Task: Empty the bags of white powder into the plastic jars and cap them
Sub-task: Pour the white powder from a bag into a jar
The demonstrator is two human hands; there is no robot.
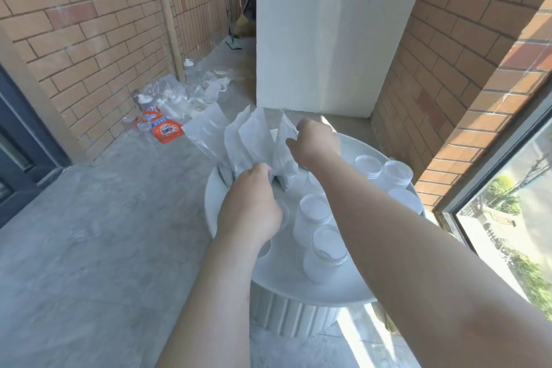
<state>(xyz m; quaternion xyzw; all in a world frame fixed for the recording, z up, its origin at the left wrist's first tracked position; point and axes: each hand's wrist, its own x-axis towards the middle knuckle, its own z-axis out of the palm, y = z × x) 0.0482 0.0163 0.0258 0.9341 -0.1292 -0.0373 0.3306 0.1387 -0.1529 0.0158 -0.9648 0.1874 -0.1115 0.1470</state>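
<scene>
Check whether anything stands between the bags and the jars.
Nothing visible does. The left hand and right hand grip the bags, and only a stretch of table separates them from the nearest jar.

Our left hand (251, 203) gripping upright bags (254, 134) low down, our right hand (313, 143) pinching one's top, jars (313, 215) alongside, round white table (313, 287).

bags (254, 140) upright, table (334, 290) far-left | jars (316, 218) right, nearer
</scene>
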